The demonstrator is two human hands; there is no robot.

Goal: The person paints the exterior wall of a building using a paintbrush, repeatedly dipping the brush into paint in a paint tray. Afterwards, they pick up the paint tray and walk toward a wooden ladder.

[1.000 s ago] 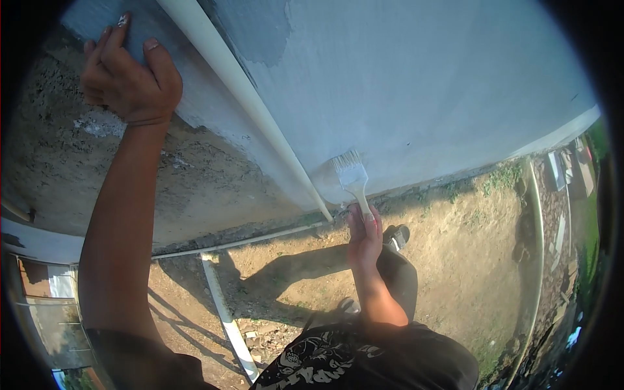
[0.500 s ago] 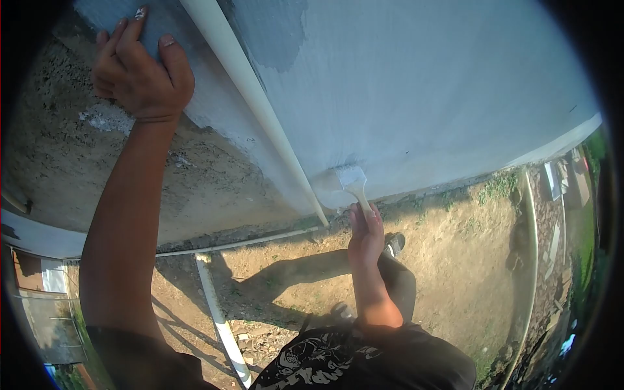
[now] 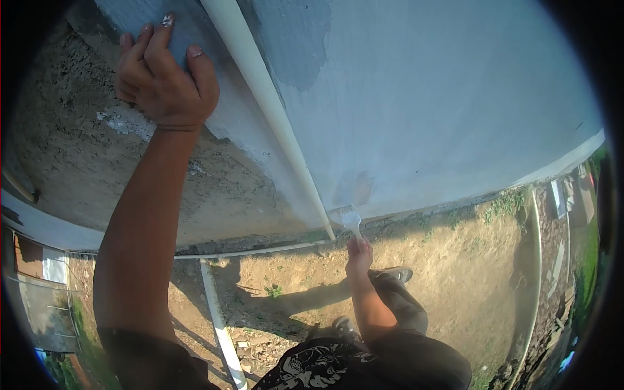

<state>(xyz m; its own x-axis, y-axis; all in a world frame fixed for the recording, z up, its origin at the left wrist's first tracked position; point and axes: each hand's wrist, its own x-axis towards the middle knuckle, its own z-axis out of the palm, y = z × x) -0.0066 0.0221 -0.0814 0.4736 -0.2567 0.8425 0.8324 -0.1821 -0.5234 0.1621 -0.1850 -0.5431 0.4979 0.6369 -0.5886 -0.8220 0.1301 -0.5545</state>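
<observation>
The right hand (image 3: 359, 257) is closed around the handle of a paintbrush (image 3: 351, 220), its bristles pointing up at the lower edge of the grey-blue wall (image 3: 455, 97), just right of the foot of a pale pipe (image 3: 263, 91). A darker patch (image 3: 354, 188) marks the wall just above the brush. Left of the pipe, near the wall's upper-left corner in view, the left hand (image 3: 168, 88) is partly spread, fingers bent, thumb apart, with nothing visible in its grasp; whether it touches the wall I cannot tell.
</observation>
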